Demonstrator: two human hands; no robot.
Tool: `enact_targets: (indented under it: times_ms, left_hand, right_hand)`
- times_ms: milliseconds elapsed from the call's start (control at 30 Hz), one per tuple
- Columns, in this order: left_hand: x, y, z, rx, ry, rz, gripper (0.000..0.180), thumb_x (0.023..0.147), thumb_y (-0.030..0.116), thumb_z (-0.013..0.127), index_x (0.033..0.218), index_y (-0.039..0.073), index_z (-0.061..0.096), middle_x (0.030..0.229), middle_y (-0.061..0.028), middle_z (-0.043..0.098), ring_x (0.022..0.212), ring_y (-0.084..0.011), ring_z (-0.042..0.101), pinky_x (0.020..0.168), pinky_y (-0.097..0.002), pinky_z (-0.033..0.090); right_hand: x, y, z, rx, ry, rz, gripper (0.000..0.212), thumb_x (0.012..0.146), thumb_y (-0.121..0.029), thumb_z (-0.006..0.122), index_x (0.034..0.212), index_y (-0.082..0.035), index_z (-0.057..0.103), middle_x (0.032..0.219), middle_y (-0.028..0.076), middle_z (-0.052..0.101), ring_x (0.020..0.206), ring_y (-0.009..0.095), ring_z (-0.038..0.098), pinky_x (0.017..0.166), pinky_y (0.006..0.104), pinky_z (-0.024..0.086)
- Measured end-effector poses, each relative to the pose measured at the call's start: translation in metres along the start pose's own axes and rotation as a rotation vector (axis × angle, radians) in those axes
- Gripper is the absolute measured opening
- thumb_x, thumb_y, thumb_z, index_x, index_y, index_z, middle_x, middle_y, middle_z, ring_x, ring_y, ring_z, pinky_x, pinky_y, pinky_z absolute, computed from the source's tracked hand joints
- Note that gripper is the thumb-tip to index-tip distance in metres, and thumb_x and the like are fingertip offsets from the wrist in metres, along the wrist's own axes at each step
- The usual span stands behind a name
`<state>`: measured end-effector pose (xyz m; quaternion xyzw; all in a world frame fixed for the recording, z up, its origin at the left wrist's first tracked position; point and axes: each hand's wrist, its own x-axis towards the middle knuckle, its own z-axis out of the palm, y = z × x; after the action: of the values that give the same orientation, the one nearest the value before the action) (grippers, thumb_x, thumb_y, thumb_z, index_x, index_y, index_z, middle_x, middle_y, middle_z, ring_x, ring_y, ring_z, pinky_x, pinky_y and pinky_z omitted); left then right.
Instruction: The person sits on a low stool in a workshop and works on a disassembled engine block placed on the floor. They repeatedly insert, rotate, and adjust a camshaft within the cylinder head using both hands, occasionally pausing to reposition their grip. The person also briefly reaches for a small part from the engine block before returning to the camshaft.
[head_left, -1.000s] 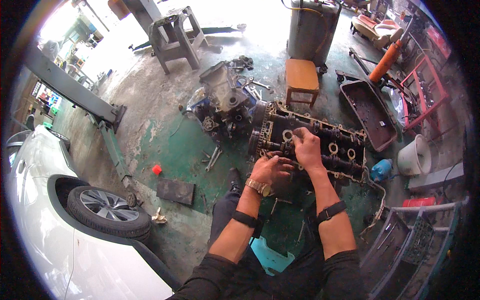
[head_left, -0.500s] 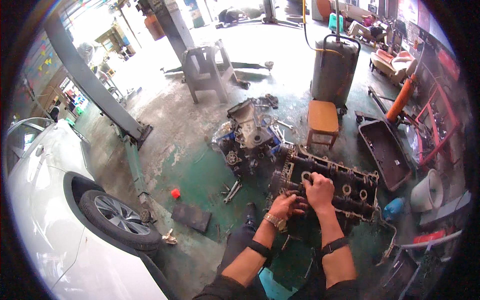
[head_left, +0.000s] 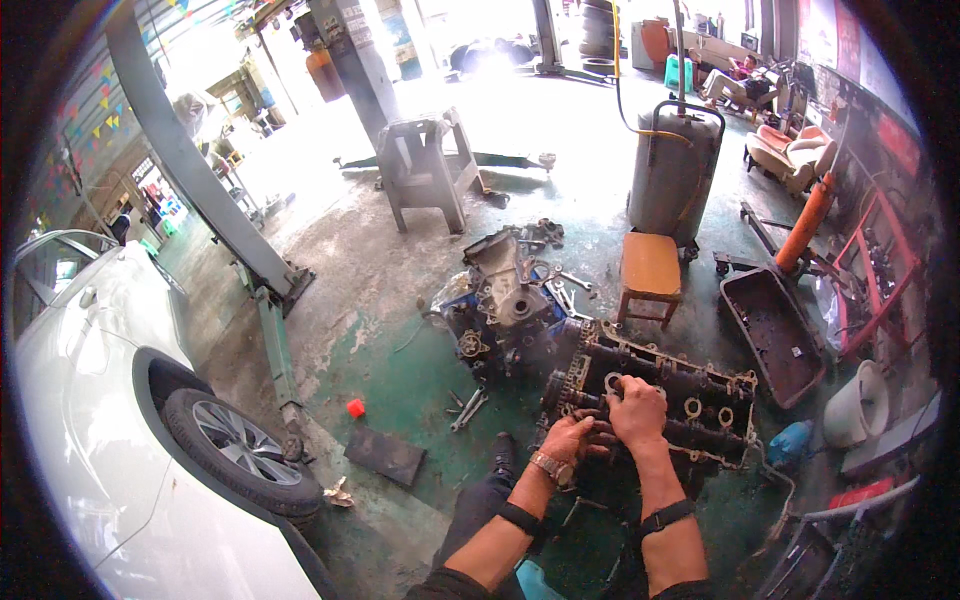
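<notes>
A dark, greasy cylinder head with round openings lies on the green-painted floor in front of me. My left hand, with a watch on its wrist, presses on the head's near left edge, fingers curled. My right hand rests on top of the head just beside it, fingers curled over a part I cannot make out. Behind the head stands an engine block, with loose wrenches on the floor to the left.
A white car fills the left. A small wooden stool, a grey oil drainer tank, a dirty drain tray, a white bucket, a plastic chair and a lift post surround the spot. A red cap lies nearby.
The view has tilted upward, showing more of the workshop beyond. Both hands stay on the cylinder head's near left part with only small shifts.
</notes>
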<state>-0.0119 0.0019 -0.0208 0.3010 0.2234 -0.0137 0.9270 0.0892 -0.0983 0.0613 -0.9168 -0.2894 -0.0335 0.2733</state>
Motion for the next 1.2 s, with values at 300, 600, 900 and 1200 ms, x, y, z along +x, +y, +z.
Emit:
enact_targets:
  times_ms: [300, 600, 900, 1200]
  left_hand:
    - [0.000, -0.001, 0.000, -0.009, 0.009, 0.007, 0.023, 0.096, 0.013, 0.047, 0.119, 0.007, 0.044, 0.106, -0.0174, 0.061, 0.088, -0.0327, 0.065, 0.066, -0.0388, 0.057]
    - [0.000, -0.001, -0.002, 0.025, -0.004, 0.023, 0.036, 0.093, 0.019, 0.055, 0.125, 0.002, 0.045, 0.116, -0.0177, 0.058, 0.097, -0.0333, 0.062, 0.077, -0.0434, 0.056]
    - [-0.002, 0.000, 0.000, -0.016, -0.018, 0.012, 0.025, 0.096, 0.014, 0.048, 0.120, 0.007, 0.042, 0.106, -0.0165, 0.061, 0.089, -0.0311, 0.065, 0.067, -0.0395, 0.057]
    - [-0.002, 0.000, 0.003, 0.020, 0.026, -0.014, 0.025, 0.097, 0.015, 0.047, 0.120, 0.005, 0.049, 0.109, -0.0123, 0.061, 0.092, -0.0270, 0.063, 0.071, -0.0389, 0.056]
  right_hand:
    - [0.002, 0.003, 0.010, -0.080, 0.004, 0.050, 0.021, 0.075, -0.022, 0.072, 0.085, -0.006, 0.063, 0.086, 0.012, 0.064, 0.084, 0.032, 0.062, 0.073, 0.0428, 0.049]
    - [0.001, 0.005, 0.010, -0.057, 0.003, -0.022, 0.022, 0.077, -0.023, 0.070, 0.088, -0.006, 0.061, 0.088, 0.012, 0.063, 0.082, 0.033, 0.062, 0.072, 0.0434, 0.049]
    - [0.000, 0.002, 0.004, -0.092, -0.036, 0.000, 0.027, 0.078, -0.026, 0.069, 0.094, -0.005, 0.062, 0.092, 0.013, 0.062, 0.088, 0.031, 0.062, 0.073, 0.0412, 0.050]
    - [0.003, 0.002, 0.018, -0.086, 0.026, 0.028, 0.019, 0.077, -0.020, 0.069, 0.085, -0.006, 0.060, 0.085, 0.011, 0.063, 0.081, 0.032, 0.062, 0.070, 0.0414, 0.049]
